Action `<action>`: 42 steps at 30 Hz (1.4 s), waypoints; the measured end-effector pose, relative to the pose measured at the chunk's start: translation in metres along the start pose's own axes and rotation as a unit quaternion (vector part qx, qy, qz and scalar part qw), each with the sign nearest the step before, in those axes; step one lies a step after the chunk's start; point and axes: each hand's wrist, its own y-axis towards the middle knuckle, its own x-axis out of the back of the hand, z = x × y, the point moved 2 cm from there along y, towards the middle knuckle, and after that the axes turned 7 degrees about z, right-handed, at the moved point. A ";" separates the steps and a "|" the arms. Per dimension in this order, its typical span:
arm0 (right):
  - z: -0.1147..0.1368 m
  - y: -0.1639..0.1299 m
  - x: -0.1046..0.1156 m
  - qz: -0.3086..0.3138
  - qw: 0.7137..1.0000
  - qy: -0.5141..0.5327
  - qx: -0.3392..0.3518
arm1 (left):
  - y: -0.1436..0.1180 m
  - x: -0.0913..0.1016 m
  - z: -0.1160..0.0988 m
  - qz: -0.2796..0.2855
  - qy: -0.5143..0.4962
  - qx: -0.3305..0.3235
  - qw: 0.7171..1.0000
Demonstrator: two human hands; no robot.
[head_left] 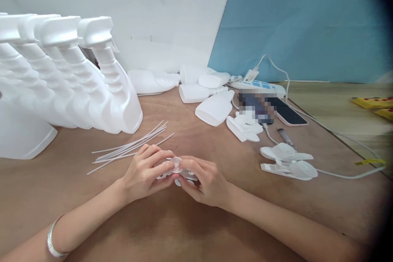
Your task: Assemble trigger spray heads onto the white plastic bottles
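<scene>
Left hand (144, 174) and right hand (204, 182) together pinch a white trigger sprayer head (177, 170) low over the desk (190, 229). Dip tubes (132, 147) lie just beyond; assembled spray bottles (92, 82) stand left, loose sprayer heads (288, 161) right.

Bare forearms, sleeveless to the frame edge, silver bracelet (53, 240) on left wrist

Bright, even, soft-shadowed light; wide-angle bending at edges, dark vignette right, one pixelated patch.
</scene>
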 end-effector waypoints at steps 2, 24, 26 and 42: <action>0.001 0.000 0.000 0.002 1.000 -0.004 0.003 | 0.000 0.000 0.000 -0.005 -0.004 0.000 1.000; -0.002 -0.001 -0.002 -0.026 0.997 -0.039 0.054 | 0.004 0.000 -0.006 -0.024 0.008 0.024 0.999; -0.003 -0.003 -0.003 -0.053 0.996 -0.044 0.050 | 0.003 0.000 -0.006 -0.014 -0.008 0.039 0.999; -0.004 -0.006 -0.006 -0.053 0.997 -0.043 0.034 | 0.003 -0.002 -0.007 0.022 -0.076 0.070 0.994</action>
